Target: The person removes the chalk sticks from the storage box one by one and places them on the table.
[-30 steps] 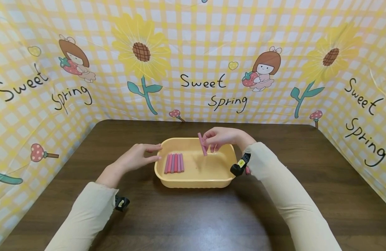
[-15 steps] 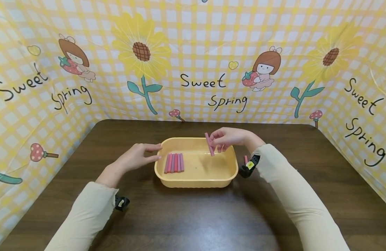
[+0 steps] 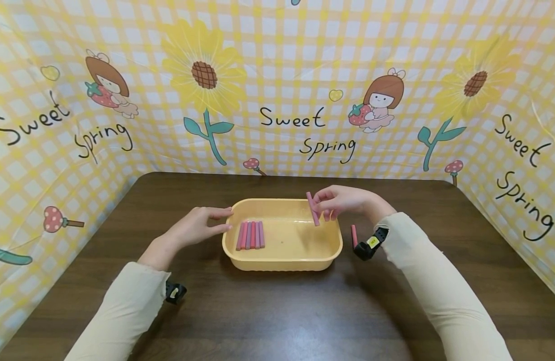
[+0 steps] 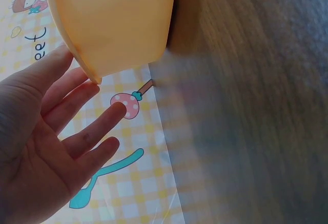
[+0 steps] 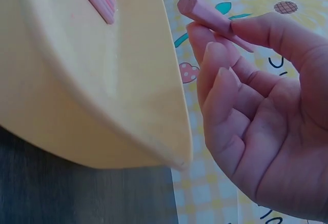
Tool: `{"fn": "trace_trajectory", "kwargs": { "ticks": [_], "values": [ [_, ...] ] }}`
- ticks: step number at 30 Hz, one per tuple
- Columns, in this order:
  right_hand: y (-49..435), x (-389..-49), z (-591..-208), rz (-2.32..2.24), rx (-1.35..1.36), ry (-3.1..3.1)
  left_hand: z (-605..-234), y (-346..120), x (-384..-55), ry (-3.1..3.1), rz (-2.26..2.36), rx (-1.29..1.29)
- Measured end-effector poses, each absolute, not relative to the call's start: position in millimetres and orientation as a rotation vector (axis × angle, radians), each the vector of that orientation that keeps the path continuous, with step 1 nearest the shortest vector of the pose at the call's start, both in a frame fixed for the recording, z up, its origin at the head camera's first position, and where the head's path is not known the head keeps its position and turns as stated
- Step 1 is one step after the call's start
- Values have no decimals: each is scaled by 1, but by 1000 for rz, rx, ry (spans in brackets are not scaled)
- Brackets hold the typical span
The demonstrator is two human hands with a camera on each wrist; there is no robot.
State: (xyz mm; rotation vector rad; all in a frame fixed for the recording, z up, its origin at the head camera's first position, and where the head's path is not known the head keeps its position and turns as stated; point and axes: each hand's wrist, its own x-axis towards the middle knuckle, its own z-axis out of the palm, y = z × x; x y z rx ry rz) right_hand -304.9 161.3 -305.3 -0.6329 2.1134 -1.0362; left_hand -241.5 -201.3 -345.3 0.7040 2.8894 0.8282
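While pale sleeves (image 3: 124, 296) reach in from the near edge, each wrist carries a black device (image 3: 175, 292) above the dark wooden table (image 3: 268, 321). Farther in stands a yellow tray (image 3: 282, 261), its long sides running left to right. Inside it, toward the left end, pink and purple sticks (image 3: 250, 235) lie side by side in a row. A lone reddish stick (image 3: 354, 235) lies on the table just right of the tray, near the right wrist. At the tray's left end, the left hand (image 3: 191, 228) grasps nothing, its fingers loosely extended and touching the rim. Over the far right part, the right hand (image 3: 345, 199) pinches a pinkish stick (image 3: 312, 209), tilted, between thumb and fingers. Farthest back hangs a yellow checked cloth (image 3: 286, 60) printed with sunflowers and "Sweet Spring".
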Motion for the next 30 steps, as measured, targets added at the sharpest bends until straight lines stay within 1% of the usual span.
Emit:
{"fn": "trace_trajectory", "kwargs": {
  "ticks": [16,30],
  "values": [
    [190,-296,-307,-1054,-631,2165,-346,-202,-241,2893,821,706],
    [224,-292,-317,-1158,-644,2184,-347,-202,-241,2895,833,720]
  ]
}}
